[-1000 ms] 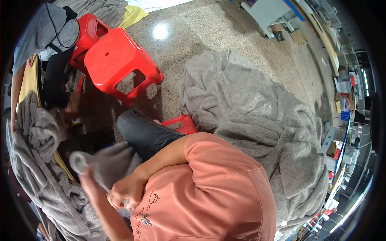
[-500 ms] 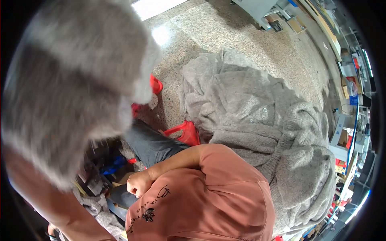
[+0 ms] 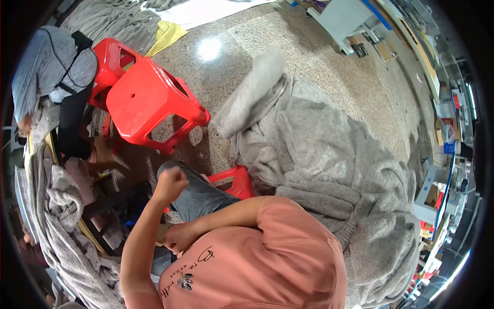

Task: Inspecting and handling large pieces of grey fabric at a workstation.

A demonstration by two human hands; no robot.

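My left hand [image 3: 172,184] is raised above my jeans-clad knee, fingers curled in with nothing showing in them. Close to my body, my right hand [image 3: 177,238] rests low over my lap, its fingers curled; whatever they may hold is hidden. Up and to the right of my left hand, apart from it, a fluffy grey knitted piece [image 3: 252,95] is smeared by motion at the far left edge of a big heap of grey knitwear [image 3: 329,154]. This heap lies to my right, reaching down beside my shoulder.
Two red plastic stools stand ahead left, the nearer stool [image 3: 139,98] beyond my knee. Another red plastic piece [image 3: 234,181] shows beside my leg. At left are a person in grey [image 3: 69,67] and more grey knitwear [image 3: 64,206]. A yellow cloth [image 3: 167,36] lies on the floor.
The large grey knitted piece held up at my left has swung across to the heap at right, out of my left hand. My left arm has come inward; the stools are now uncovered.
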